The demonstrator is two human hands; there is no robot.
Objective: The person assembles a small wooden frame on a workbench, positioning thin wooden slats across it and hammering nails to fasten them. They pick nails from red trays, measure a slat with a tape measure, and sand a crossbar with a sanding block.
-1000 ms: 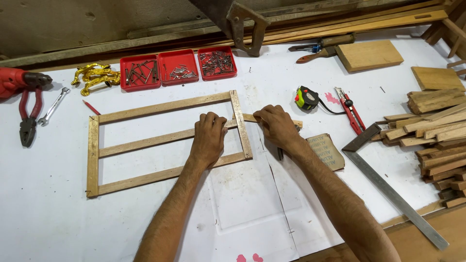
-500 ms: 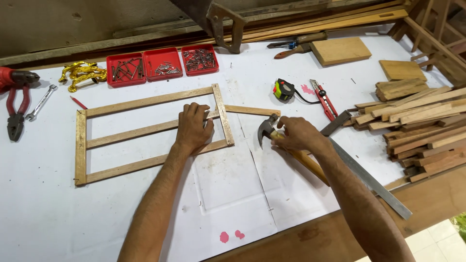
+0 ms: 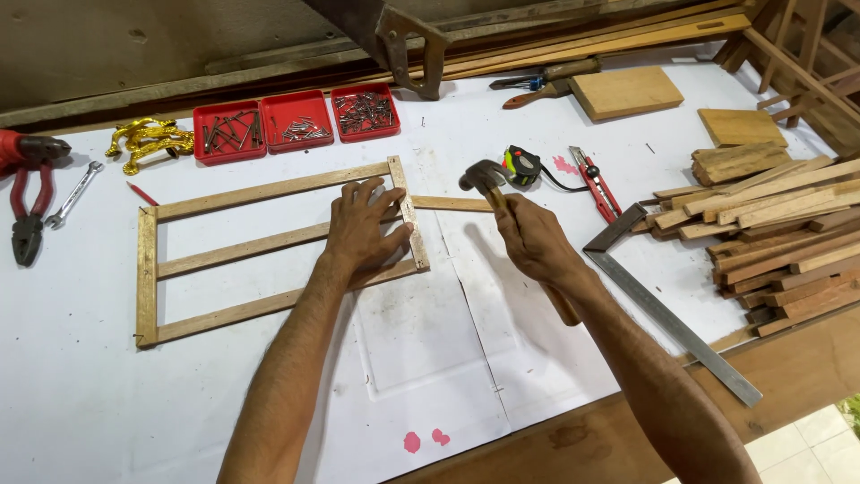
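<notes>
A rectangular wooden frame (image 3: 260,190) of thin slats, with a middle rail, lies flat on the white tabletop. My left hand (image 3: 363,231) presses flat on its right end, fingers spread over the upright slat (image 3: 408,211) and the middle rail. My right hand (image 3: 536,240) grips the wooden handle of a hammer (image 3: 484,176), whose dark metal head hovers just right of the frame, above a loose slat (image 3: 452,203) that sticks out to the right from the upright.
Three red trays of nails and screws (image 3: 296,120) sit behind the frame. Pliers (image 3: 27,224), a spanner and gold handles (image 3: 148,142) lie at left. A tape measure (image 3: 522,166), red pliers (image 3: 593,182), steel square (image 3: 663,309) and stacked wood strips (image 3: 770,233) are at right.
My right hand has picked up the hammer and raised it, head up, beside the frame's right end. My left hand stays pressed on the frame. The view shifted slightly.
</notes>
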